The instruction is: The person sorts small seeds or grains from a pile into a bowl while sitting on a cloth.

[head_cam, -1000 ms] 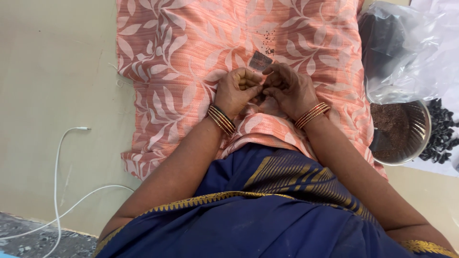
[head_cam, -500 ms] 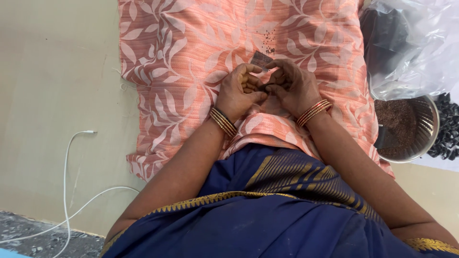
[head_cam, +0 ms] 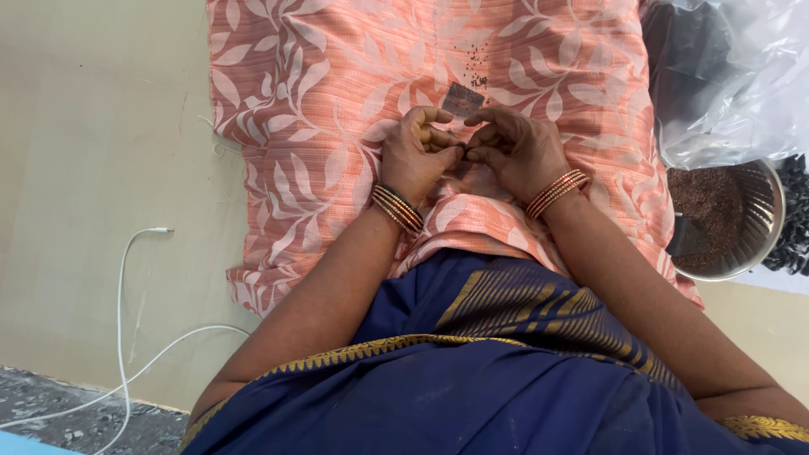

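My left hand [head_cam: 419,152] and my right hand [head_cam: 516,150] meet fingertip to fingertip over an orange cloth with a pale leaf pattern [head_cam: 337,93]. Both hands pinch something very small and dark between them; it is too small to identify. A small dark flat square piece [head_cam: 463,99] lies on the cloth just beyond my fingers. Several tiny dark seeds [head_cam: 477,69] are scattered on the cloth above it. Bangles circle both wrists.
A round metal bowl [head_cam: 771,211] holding fine brown grains stands at the right. A clear plastic bag [head_cam: 733,76] with dark contents sits behind it, and dark pods [head_cam: 794,223] lie at the right edge. A white cable [head_cam: 122,329] runs across the floor at left.
My hands have moved slightly toward me, uncovering the dark square piece on the cloth. The fingertips stay pressed together.
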